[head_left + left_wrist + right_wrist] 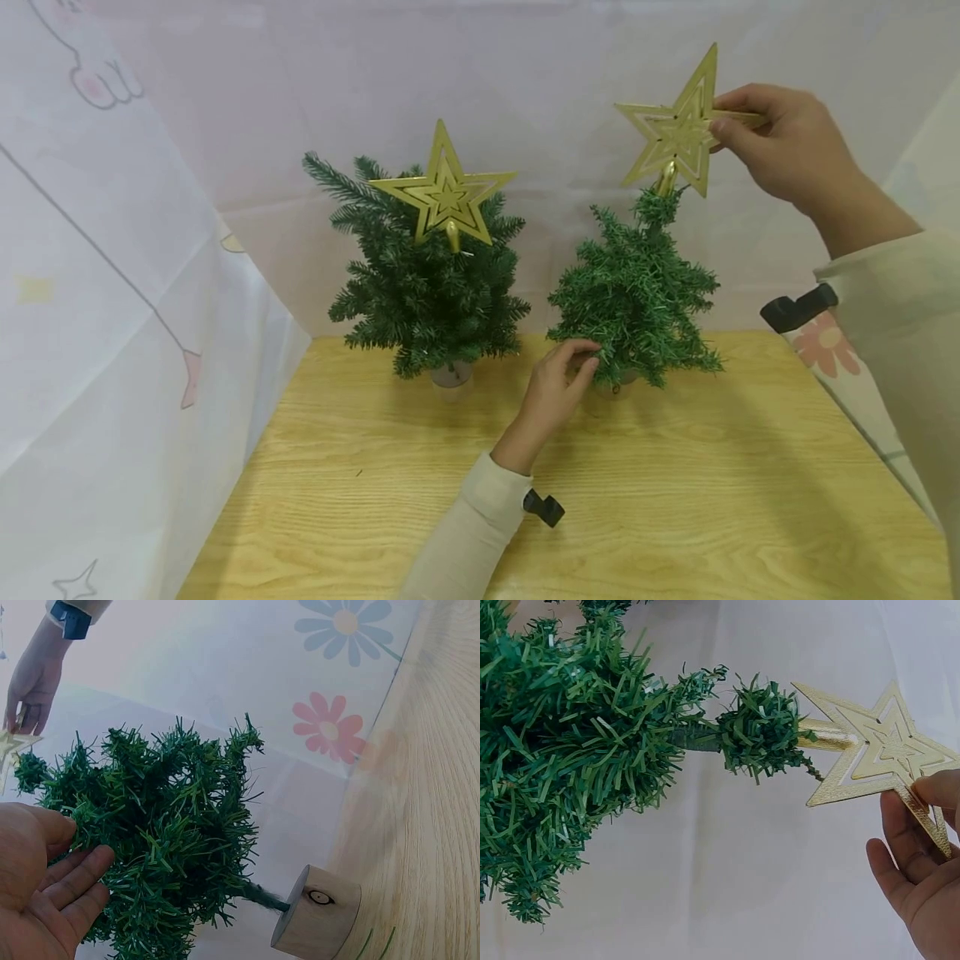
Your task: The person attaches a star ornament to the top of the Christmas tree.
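My right hand [787,142] pinches one arm of a gold star tree topper [678,133] between thumb and fingers. In the right wrist view, the gold socket [826,735] under the star meets the tip of a small green artificial Christmas tree [761,727]. This tree [637,292] stands on the right, on a round wooden base [319,911]. At its lower left branches is my left hand [558,379], fingers loosely bent and a gap showing between thumb and fingertips. In the left wrist view, the thumb [49,825] overlaps the foliage.
A darker, fuller artificial tree [442,292] stands to the left, wearing its own gold star topper [447,193]. Both trees stand towards the back of a wooden table [360,517]. Pale printed cloth [555,100] hangs behind and at the sides.
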`<act>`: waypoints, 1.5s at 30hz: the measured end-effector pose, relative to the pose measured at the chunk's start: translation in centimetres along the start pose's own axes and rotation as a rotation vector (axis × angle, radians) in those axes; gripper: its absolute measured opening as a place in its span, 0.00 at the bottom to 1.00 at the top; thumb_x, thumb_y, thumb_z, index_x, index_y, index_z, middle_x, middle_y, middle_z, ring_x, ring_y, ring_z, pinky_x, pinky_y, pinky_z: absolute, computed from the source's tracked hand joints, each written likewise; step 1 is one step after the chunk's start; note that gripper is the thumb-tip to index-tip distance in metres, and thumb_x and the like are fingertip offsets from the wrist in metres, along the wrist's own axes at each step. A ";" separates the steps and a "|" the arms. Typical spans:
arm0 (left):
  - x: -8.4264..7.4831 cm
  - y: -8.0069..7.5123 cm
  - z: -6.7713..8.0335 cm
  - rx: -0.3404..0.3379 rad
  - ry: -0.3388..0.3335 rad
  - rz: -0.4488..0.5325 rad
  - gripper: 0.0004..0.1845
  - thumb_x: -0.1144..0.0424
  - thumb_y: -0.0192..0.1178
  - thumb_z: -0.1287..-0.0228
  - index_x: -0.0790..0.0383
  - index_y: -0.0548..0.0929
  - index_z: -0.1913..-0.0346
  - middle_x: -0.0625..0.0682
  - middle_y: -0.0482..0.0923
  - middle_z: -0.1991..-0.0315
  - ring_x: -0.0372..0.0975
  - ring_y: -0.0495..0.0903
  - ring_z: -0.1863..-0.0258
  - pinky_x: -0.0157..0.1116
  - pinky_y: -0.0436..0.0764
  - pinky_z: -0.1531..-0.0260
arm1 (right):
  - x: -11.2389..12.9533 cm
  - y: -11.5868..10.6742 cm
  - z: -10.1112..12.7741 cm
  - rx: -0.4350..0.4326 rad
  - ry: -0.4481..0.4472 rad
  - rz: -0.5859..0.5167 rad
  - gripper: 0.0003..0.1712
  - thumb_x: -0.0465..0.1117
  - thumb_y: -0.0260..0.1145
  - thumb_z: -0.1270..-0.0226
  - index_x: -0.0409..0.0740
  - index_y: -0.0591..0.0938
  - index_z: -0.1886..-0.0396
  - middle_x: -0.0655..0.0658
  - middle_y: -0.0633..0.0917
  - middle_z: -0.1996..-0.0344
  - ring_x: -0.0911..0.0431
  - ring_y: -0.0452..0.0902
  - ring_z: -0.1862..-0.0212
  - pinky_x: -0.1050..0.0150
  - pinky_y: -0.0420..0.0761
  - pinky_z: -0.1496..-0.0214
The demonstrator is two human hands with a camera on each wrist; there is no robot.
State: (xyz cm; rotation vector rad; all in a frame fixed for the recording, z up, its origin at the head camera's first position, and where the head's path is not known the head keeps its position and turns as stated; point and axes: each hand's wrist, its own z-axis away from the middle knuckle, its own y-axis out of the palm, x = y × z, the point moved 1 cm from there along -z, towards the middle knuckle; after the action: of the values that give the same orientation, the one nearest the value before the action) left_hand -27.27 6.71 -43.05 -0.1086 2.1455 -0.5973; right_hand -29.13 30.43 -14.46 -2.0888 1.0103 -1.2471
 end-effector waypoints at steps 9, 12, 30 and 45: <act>0.0 0.2 0.0 0.000 -0.003 0.015 0.15 0.50 0.47 0.33 0.42 0.70 0.45 0.37 0.72 0.51 0.26 0.72 0.53 0.29 0.76 0.62 | -0.1 0.4 0.3 -0.059 -0.028 -0.049 0.21 0.51 0.51 0.32 0.56 0.71 0.41 0.51 0.76 0.52 0.70 0.70 0.59 0.66 0.63 0.65; -0.1 0.2 0.0 -0.001 0.001 0.020 0.15 0.51 0.47 0.32 0.42 0.70 0.45 0.37 0.72 0.51 0.26 0.72 0.53 0.28 0.76 0.62 | -0.1 0.4 0.3 -0.063 -0.030 -0.067 0.20 0.51 0.51 0.32 0.56 0.72 0.42 0.52 0.76 0.53 0.69 0.70 0.59 0.66 0.63 0.65; -0.1 0.0 0.0 -0.007 -0.010 0.011 0.15 0.50 0.47 0.33 0.41 0.70 0.45 0.37 0.72 0.52 0.26 0.73 0.53 0.29 0.76 0.62 | -0.2 0.2 -0.3 -0.023 -0.067 -0.232 0.19 0.47 0.55 0.34 0.49 0.75 0.46 0.54 0.78 0.58 0.63 0.73 0.60 0.71 0.67 0.56; 0.1 0.1 0.0 -0.009 -0.003 0.000 0.15 0.50 0.46 0.32 0.42 0.70 0.45 0.37 0.72 0.52 0.26 0.72 0.53 0.30 0.76 0.59 | -0.4 -0.1 -0.7 0.034 -0.072 -0.215 0.19 0.47 0.54 0.33 0.50 0.75 0.45 0.54 0.77 0.57 0.64 0.73 0.60 0.70 0.67 0.49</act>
State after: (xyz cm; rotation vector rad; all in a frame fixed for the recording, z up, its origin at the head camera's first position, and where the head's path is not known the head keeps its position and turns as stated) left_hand -27.35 6.76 -43.12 -0.1141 2.1456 -0.5875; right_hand -29.86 30.78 -14.23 -2.2454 0.7435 -1.2702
